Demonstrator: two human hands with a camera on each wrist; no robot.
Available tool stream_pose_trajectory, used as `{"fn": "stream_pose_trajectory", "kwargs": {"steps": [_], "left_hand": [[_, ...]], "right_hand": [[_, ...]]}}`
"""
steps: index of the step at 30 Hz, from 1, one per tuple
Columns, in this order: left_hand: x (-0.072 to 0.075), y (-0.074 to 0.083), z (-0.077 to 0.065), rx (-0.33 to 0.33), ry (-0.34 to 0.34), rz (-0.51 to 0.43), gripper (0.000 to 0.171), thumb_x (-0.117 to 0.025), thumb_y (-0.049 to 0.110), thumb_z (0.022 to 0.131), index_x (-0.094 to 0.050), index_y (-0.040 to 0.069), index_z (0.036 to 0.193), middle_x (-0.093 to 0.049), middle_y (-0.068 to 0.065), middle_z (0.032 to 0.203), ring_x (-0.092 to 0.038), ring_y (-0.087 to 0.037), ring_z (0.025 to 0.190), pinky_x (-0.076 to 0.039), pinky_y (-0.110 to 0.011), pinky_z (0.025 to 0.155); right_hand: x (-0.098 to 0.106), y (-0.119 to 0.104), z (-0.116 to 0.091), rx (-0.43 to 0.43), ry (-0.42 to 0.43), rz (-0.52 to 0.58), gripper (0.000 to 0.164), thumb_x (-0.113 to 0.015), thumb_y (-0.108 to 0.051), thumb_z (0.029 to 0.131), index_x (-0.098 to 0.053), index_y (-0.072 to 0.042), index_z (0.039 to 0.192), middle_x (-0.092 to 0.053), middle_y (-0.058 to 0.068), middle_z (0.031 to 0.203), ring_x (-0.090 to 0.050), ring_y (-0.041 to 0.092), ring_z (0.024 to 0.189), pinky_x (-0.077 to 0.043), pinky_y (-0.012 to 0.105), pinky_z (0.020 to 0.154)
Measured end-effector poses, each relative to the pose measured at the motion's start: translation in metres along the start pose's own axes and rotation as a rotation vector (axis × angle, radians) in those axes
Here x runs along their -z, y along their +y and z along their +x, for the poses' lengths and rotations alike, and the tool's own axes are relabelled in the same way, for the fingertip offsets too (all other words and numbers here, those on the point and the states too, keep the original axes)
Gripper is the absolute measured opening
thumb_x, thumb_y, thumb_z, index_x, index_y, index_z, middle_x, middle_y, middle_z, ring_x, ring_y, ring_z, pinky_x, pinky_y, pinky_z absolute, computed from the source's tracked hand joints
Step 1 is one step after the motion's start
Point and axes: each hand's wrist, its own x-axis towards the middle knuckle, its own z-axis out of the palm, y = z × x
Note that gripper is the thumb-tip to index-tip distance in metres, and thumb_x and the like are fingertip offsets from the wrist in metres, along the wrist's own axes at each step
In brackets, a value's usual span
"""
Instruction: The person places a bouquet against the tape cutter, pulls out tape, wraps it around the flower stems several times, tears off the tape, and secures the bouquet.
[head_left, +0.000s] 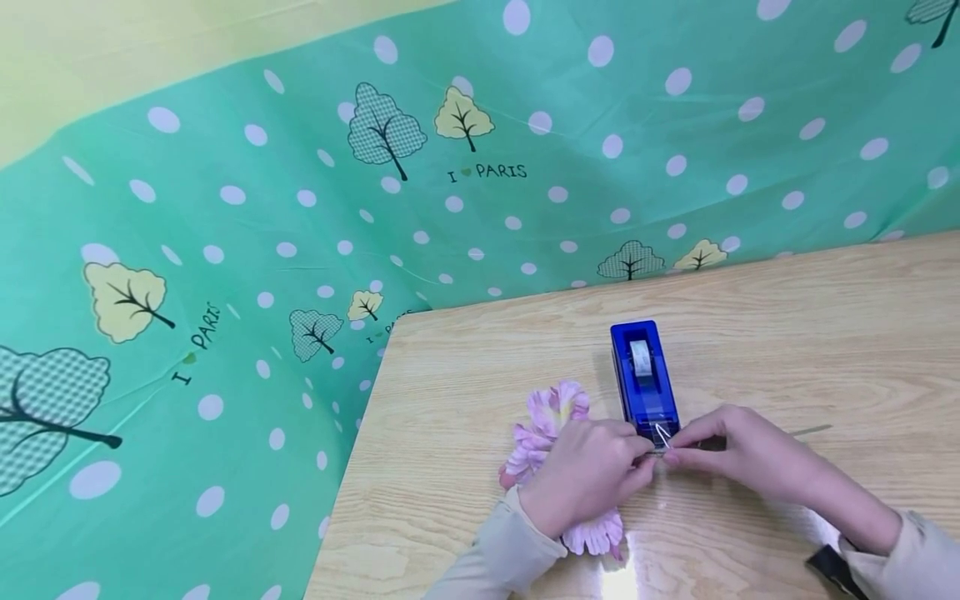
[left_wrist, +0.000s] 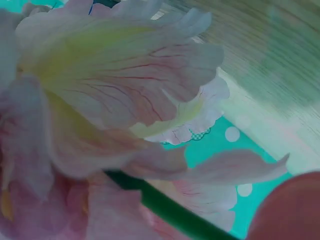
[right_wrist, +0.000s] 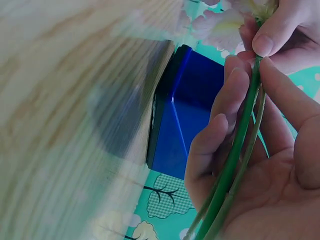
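Pink-and-white flowers (head_left: 534, 437) with frilly petals lie beneath and beside my left hand (head_left: 588, 467), which pinches their stems just below the blossoms. Close petals (left_wrist: 115, 80) fill much of the left wrist view. My right hand (head_left: 757, 454) pinches the same green stems (right_wrist: 235, 160) right next to the left fingertips; the stems run down across its palm in the right wrist view. Directly beyond the fingertips stands a blue tape dispenser (head_left: 645, 375) with a roll of clear tape. A pale shiny strip (head_left: 662, 433) shows at its near end; whether the fingers touch it I cannot tell.
The wood-grain table (head_left: 442, 392) carries everything. A green dotted cloth (head_left: 300, 233) with tree prints hangs behind it and along the left. A black strap (head_left: 832, 571) shows by the right sleeve. A stem end (head_left: 813, 430) sticks out past the right hand.
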Motion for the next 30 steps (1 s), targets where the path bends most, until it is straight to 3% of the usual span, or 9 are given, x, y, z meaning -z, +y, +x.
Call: {"fn": "stream_pose_trajectory", "kwargs": {"steps": [9, 14, 17, 23, 30], "left_hand": [[0.0054, -0.0015, -0.0016, 0.103, -0.16, -0.083, 0.026, -0.058, 0.042, 0.099, -0.077, 0.025, 0.105, -0.074, 0.015, 0.092, -0.067, 0.002, 0.076, -0.051, -0.01, 0.068], [0.0078, -0.0012, -0.0015, 0.112, -0.189, -0.097, 0.028, -0.056, 0.044, 0.1, -0.076, 0.026, 0.106, -0.074, 0.015, 0.092, -0.068, 0.002, 0.077, -0.052, -0.011, 0.069], [0.0086, -0.0015, -0.0007, 0.129, -0.206, -0.116, 0.031, -0.053, 0.045, 0.101, -0.076, 0.026, 0.107, -0.074, 0.015, 0.091, -0.067, 0.003, 0.075, -0.051, -0.012, 0.069], [0.0092, -0.0034, 0.0021, 0.115, -0.244, -0.162, 0.027, -0.054, 0.042, 0.101, -0.077, 0.029, 0.102, -0.065, 0.019, 0.074, -0.053, 0.008, 0.06, -0.043, -0.009, 0.06], [0.0088, -0.0019, 0.0015, 0.055, -0.178, 0.007, 0.019, -0.061, 0.04, 0.098, -0.077, 0.033, 0.106, -0.073, 0.018, 0.087, -0.065, 0.004, 0.07, -0.05, -0.015, 0.067]], "right_hand": [[-0.003, 0.0036, 0.0002, 0.081, 0.062, -0.03, 0.006, -0.076, -0.017, 0.087, -0.08, -0.02, 0.091, -0.072, -0.017, 0.085, -0.06, -0.007, 0.076, -0.051, 0.02, 0.06], [-0.0037, 0.0029, 0.0003, 0.113, 0.091, -0.056, 0.006, -0.077, -0.017, 0.085, -0.08, -0.02, 0.089, -0.07, -0.017, 0.082, -0.059, -0.007, 0.073, -0.051, 0.02, 0.058], [-0.0043, 0.0016, -0.0002, 0.119, 0.106, -0.095, 0.007, -0.077, -0.018, 0.085, -0.08, -0.023, 0.089, -0.069, -0.02, 0.082, -0.06, -0.007, 0.073, -0.052, 0.019, 0.06], [-0.0053, 0.0012, -0.0005, 0.14, 0.136, -0.152, 0.009, -0.079, -0.018, 0.083, -0.079, -0.025, 0.088, -0.066, -0.024, 0.08, -0.058, -0.008, 0.071, -0.05, 0.019, 0.059], [-0.0041, 0.0007, 0.0006, 0.074, 0.086, -0.102, 0.003, -0.078, -0.019, 0.084, -0.078, -0.017, 0.087, -0.07, -0.018, 0.081, -0.058, -0.007, 0.073, -0.051, 0.021, 0.058]]}}
